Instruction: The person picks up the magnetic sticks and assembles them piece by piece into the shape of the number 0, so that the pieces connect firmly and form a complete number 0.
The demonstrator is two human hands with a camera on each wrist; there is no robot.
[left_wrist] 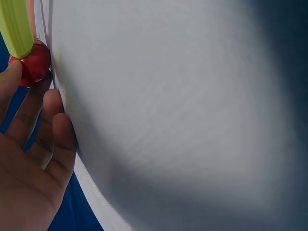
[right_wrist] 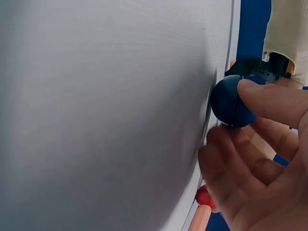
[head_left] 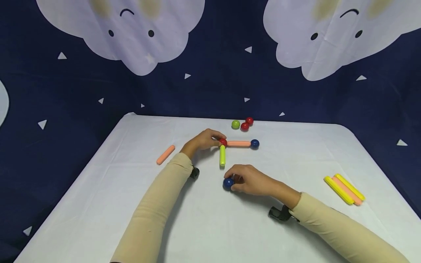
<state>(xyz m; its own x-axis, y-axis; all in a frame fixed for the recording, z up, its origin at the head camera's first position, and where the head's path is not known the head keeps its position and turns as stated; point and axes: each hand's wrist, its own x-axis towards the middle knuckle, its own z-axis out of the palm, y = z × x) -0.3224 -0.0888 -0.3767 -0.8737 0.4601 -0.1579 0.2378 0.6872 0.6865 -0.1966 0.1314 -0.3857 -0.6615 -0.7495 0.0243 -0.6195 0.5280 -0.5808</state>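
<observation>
My left hand [head_left: 206, 139] pinches a red ball [left_wrist: 37, 65] between thumb and fingers. From that ball an orange stick [head_left: 239, 143] runs right to a blue ball [head_left: 254, 144]. A lime-green stick [head_left: 222, 156] reaches from the red ball toward the front of the table. Just below its free end, my right hand [head_left: 250, 180] holds another blue ball [right_wrist: 230, 102], thumb on one side and fingers on the other. That second blue ball sits close over the white tabletop, apart from the joined pieces.
A loose orange stick [head_left: 166, 155] lies left of the left hand. At the back are a green ball [head_left: 235, 124] and two red balls [head_left: 245, 126]. Two yellow sticks [head_left: 338, 190] flank an orange stick [head_left: 347, 190] on the right side of the white table [head_left: 108, 204].
</observation>
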